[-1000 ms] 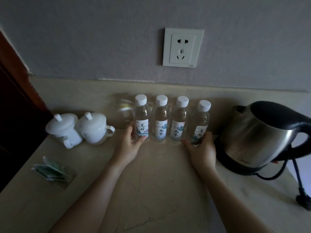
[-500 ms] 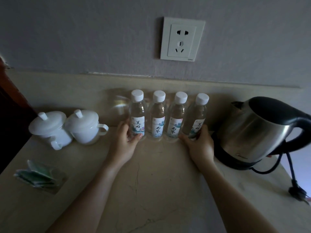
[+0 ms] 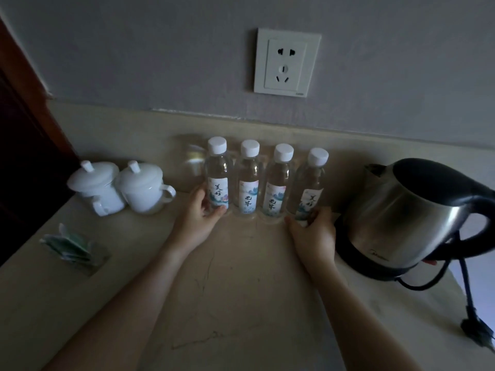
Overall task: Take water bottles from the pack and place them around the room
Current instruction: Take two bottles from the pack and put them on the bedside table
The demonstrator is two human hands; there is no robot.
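Four upright bottles in a row at table [image 3: 241,290] far edge; left hand [image 3: 199,218] grips leftmost bottle [image 3: 217,178], right hand [image 3: 313,231] grips rightmost bottle [image 3: 310,188], near kettle [image 3: 412,212].

Dim, grey, low-contrast frame. Weak light from the right: soft glare on the kettle [image 3: 396,218], faint highlights on the 4 bottles [image 3: 263,183]. Left edge nearly black. Wide-angle bending at the edges; corners soft, slight noise, centre sharp.
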